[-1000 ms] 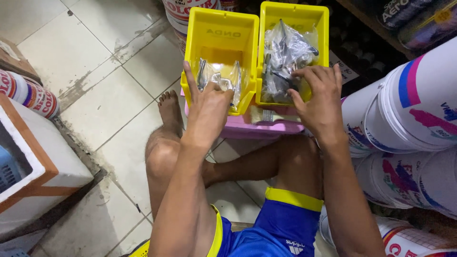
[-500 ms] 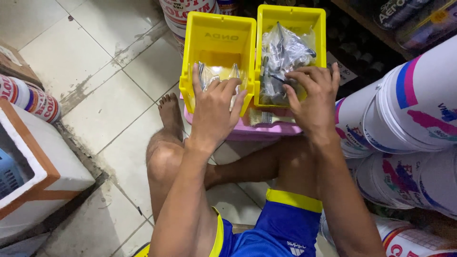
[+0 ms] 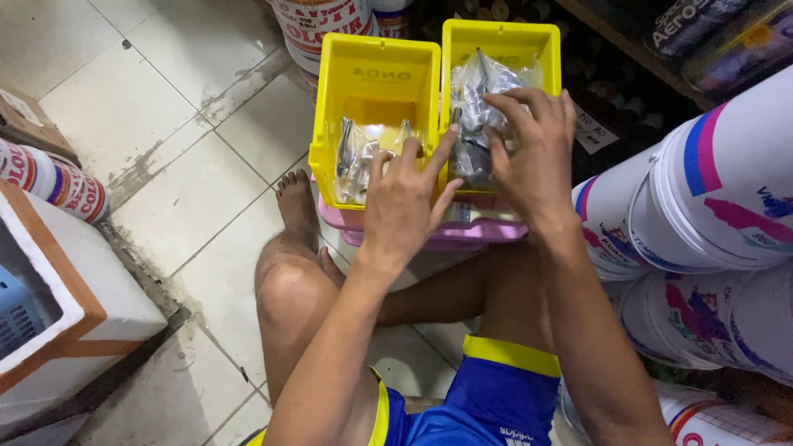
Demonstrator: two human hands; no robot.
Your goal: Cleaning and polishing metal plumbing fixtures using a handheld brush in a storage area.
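two yellow bins stood side by side on a pink stool (image 3: 462,235), which rested on the tiled floor (image 3: 165,149). the left hand (image 3: 405,198) lay over the near edge of the left bin (image 3: 376,83), fingers spread and resting on clear bags of metal parts (image 3: 359,153); whether it gripped one could not be told. the right hand (image 3: 533,149) reached into the right bin (image 3: 496,41), fingers curled loosely on the bags heaped (image 3: 475,91) there. white paint buckets (image 3: 710,190) were stacked just beside the stool's right edge.
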